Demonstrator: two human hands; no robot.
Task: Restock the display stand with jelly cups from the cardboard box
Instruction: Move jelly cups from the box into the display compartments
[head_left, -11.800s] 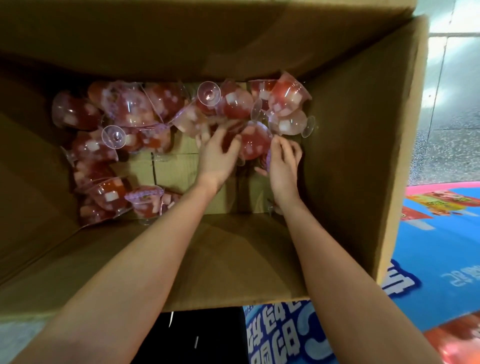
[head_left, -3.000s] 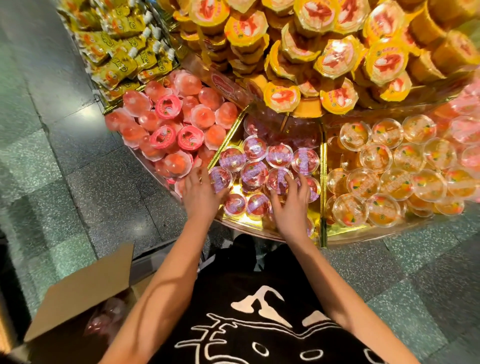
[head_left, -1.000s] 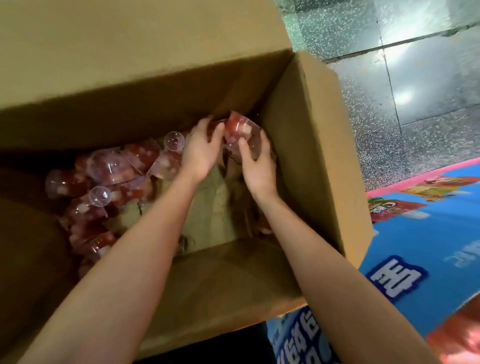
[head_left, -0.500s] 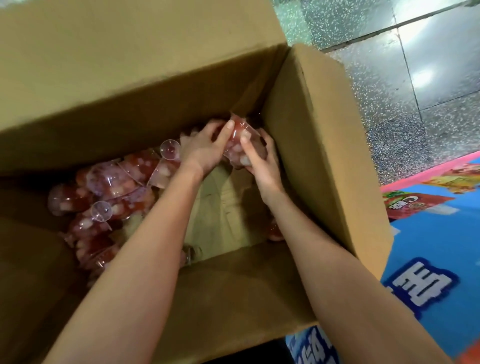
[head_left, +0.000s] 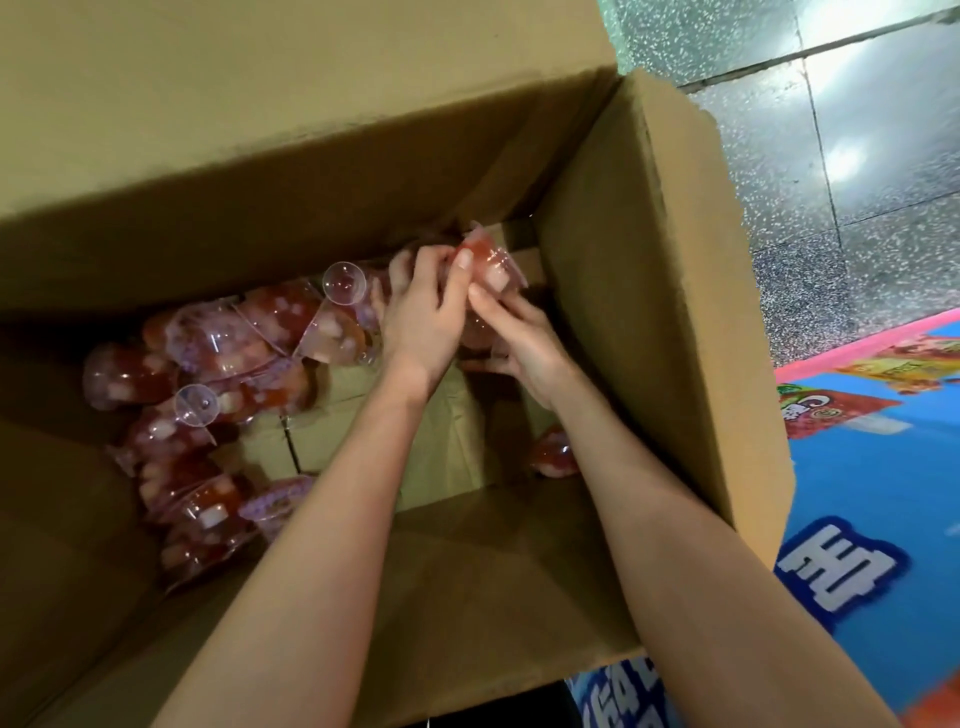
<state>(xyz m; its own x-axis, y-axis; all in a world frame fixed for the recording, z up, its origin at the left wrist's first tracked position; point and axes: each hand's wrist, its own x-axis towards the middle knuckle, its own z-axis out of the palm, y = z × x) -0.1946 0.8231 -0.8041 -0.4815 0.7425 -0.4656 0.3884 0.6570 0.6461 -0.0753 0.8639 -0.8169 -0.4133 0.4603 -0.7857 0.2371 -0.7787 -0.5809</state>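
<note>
I was back over the big brown cardboard box (head_left: 649, 312), with the heap of clear plastic cups of red jelly (head_left: 218, 374) lying along its left side and the display stand out of sight. Since half a second before, my left hand (head_left: 423, 317) and right hand (head_left: 524, 338) had raised one tilted red jelly cup (head_left: 491, 265) slightly off the far right corner, my left thumb and curled right fingers (head_left: 493, 304) pinching it between them. I judged another load was only starting, with plenty left to carry.
</note>
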